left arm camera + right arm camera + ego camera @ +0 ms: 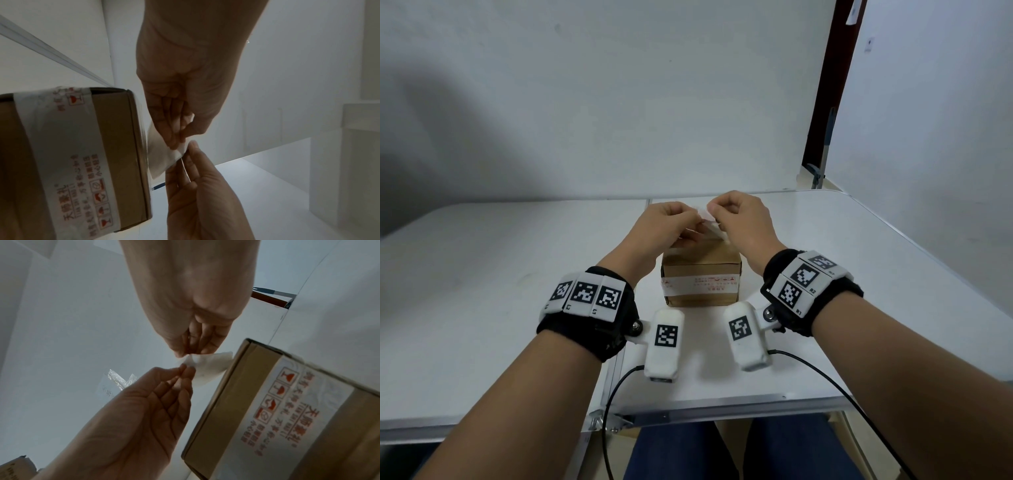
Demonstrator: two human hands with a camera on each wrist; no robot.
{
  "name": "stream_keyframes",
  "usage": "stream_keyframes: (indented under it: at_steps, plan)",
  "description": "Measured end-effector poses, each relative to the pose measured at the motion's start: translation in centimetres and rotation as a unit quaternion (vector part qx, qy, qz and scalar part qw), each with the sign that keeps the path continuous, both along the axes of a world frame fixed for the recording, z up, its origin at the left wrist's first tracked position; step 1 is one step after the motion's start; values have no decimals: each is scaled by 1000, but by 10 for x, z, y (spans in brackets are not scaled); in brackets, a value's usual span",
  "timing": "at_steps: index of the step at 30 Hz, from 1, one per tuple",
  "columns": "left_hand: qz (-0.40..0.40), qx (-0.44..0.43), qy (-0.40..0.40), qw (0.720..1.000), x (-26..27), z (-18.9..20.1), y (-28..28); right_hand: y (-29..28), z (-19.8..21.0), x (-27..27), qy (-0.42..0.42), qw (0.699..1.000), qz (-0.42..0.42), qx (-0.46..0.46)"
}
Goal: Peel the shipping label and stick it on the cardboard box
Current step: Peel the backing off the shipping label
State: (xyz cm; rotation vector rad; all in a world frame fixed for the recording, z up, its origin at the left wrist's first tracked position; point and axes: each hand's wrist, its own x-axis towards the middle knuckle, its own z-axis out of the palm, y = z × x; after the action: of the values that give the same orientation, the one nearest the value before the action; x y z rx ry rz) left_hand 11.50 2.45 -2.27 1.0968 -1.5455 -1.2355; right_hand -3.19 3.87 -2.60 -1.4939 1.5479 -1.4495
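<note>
A small brown cardboard box (pixel 702 284) with white printed tape around it stands on the white table (pixel 517 291), just in front of me. Above its far top edge both hands hold a small white shipping label (pixel 708 222). My left hand (pixel 688 224) pinches the label's left side, and my right hand (pixel 722 219) pinches a corner beside it. In the left wrist view the label (pixel 164 155) hangs next to the box (pixel 72 154), between the left hand (pixel 179 139) and right hand (pixel 191 146). In the right wrist view the right hand (pixel 185 353) and left hand (pixel 185 369) pull a corner of the label (pixel 207 365) apart beside the box (pixel 287 410).
Clear tape scraps (pixel 121 379) lie on the table to the left of the hands. A cardboard-coloured object (pixel 14 467) shows at the lower left edge. A white wall stands behind the table, and a dark door frame (pixel 825 102) at the back right.
</note>
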Motion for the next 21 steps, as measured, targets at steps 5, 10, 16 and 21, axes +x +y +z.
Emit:
stream_keyframes:
  at_steps: [5, 10, 16, 21]
  plan:
    - [-18, 51, 44, 998, -2, 3, 1, -3, -1, -2, -45, 999, -15, 8]
    - [-39, 81, 114, 989, -6, 11, -1, -2, 1, -2, -79, 997, 1, 6]
    - [-32, 54, 57, 996, -14, 13, -5, -1, 3, -4, -80, 997, 0, -4]
    - [-49, 96, 129, 986, -13, 10, -4, -2, 2, -8, -103, 995, -1, 5]
